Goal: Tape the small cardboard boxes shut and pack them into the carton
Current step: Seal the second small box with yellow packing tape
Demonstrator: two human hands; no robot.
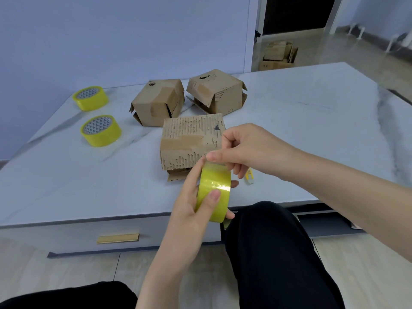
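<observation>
- My left hand [191,204] grips a yellow tape roll [214,192] standing on its edge. The thumb lies across the outer band and the fingers wrap round behind it, above the front edge of the table [312,130].
- My right hand [243,150] pinches the loose end of the tape at the top of that roll between thumb and forefinger. The other fingers are curled under.
- Just behind both hands sits the nearest box [189,141] on the table. Its top skin is torn down to the ridges, a strip of brown tape crosses it, and a flap sticks out low at the front.
- A small yellow-and-white object [249,176] lies on the table just beside my right fingers. I cannot tell what it is.
- Further back stand the left box [158,105] and the right box [216,92], near each other, with side flaps hanging loose.
- Off to the left, two spare rolls lie flat on the table: the near roll [101,130] and the far roll [91,98].
- An open carton [278,55] sits on the floor beyond the table, well apart from the boxes.
- Below the table edge are my black trousers [278,253] and a drawer with a gold handle [118,238].
</observation>
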